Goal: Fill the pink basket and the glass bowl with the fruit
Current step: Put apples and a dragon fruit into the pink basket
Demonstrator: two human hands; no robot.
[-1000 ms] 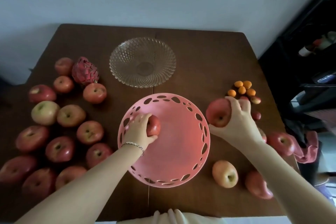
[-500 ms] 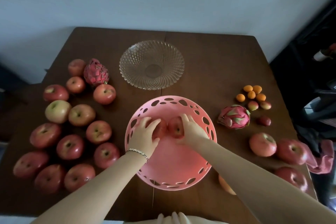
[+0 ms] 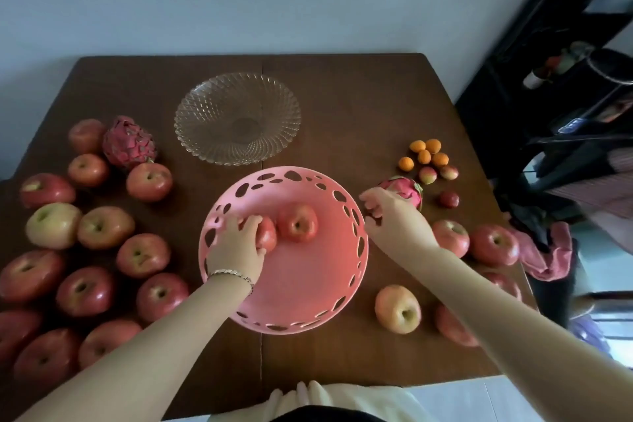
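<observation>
Pink basket (image 3: 310,288): set on the bench (image 3: 370,103) at centre front, two apples inside. One apple (image 3: 268,234) is clasped by the left hand (image 3: 236,243), fingers closed over it on the basket floor; the second apple (image 3: 297,223) lies free, touching the first. The right hand (image 3: 390,219) is held just outside the rim, fingers loosely parted and empty, beside a dragon fruit (image 3: 404,191). Glass bowl (image 3: 237,118): empty, beyond the basket. Loose apples (image 3: 102,228) are massed at left, fewer at right; small orange fruits (image 3: 424,156) at far right.

Risk, as judged: the placed apples may be rolled apart as the left hand is lifted; the light basket may be tipped if its rim is knocked.
</observation>
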